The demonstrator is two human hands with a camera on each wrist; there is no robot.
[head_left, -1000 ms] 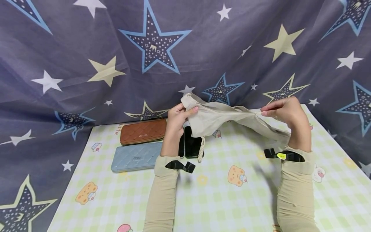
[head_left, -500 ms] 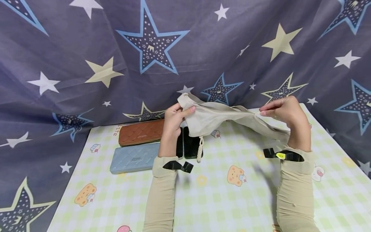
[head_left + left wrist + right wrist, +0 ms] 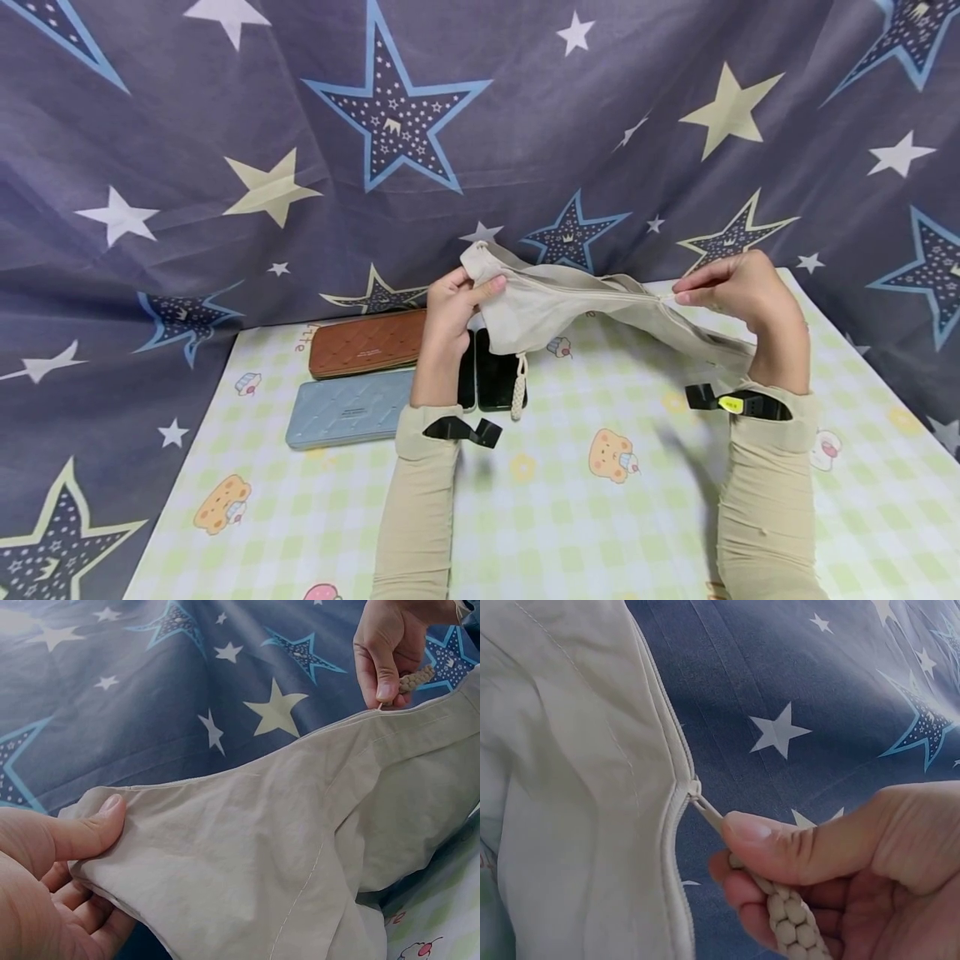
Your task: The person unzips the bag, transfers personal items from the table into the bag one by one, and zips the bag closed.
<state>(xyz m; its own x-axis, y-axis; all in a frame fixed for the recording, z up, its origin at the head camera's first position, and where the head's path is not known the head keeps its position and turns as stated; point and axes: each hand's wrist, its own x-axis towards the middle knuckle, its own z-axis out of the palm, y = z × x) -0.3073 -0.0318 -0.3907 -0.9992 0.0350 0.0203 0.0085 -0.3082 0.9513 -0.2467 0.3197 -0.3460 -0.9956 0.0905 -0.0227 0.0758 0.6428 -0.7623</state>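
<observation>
A beige cloth bag (image 3: 532,321) hangs stretched between both hands above the table. My left hand (image 3: 448,312) grips its left end, the thumb (image 3: 90,829) lying on the near face and the other fingers behind. The right hand (image 3: 738,287) pinches a zipper pull (image 3: 709,815) between thumb and fingers, and a braided cord (image 3: 795,930) trails from that grip. The slider (image 3: 694,786) sits on the zipper (image 3: 667,847), where the tape bends toward the hand. From the bag's left end dangles another braided cord (image 3: 518,387). The bag's inside is hidden.
Behind the left wrist lie a brown quilted wallet (image 3: 367,343) and a light blue quilted wallet (image 3: 348,408). Two dark phones (image 3: 498,375) lie beside them, partly covered by the bag and wrist. A star-patterned curtain (image 3: 555,125) rises behind the checked tablecloth (image 3: 570,533).
My left hand and the bag's left end have shifted slightly left. The right hand stays nearly in place, still pinching the zipper pull.
</observation>
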